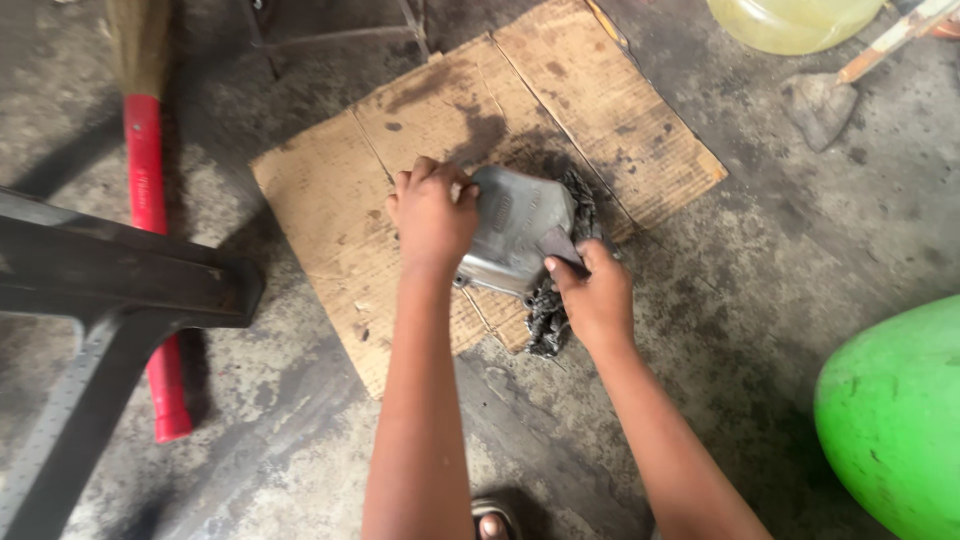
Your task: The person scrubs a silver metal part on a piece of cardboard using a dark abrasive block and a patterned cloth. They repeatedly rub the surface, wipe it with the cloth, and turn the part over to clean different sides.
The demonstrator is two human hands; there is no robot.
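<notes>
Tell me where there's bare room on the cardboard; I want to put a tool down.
The cardboard is bare at its far right panel and along its left part, beside the left hand. The middle is crowded: both hands, the right hand included, hold the metal cover over a dirty rag.

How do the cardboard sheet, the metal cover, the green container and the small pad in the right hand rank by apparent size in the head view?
1. Cardboard sheet, largest.
2. Green container, cut off by the frame and nearer the camera, so its rank is unsure.
3. Metal cover, steadied by the left hand.
4. Small dark pad under the right hand, smallest.
</notes>
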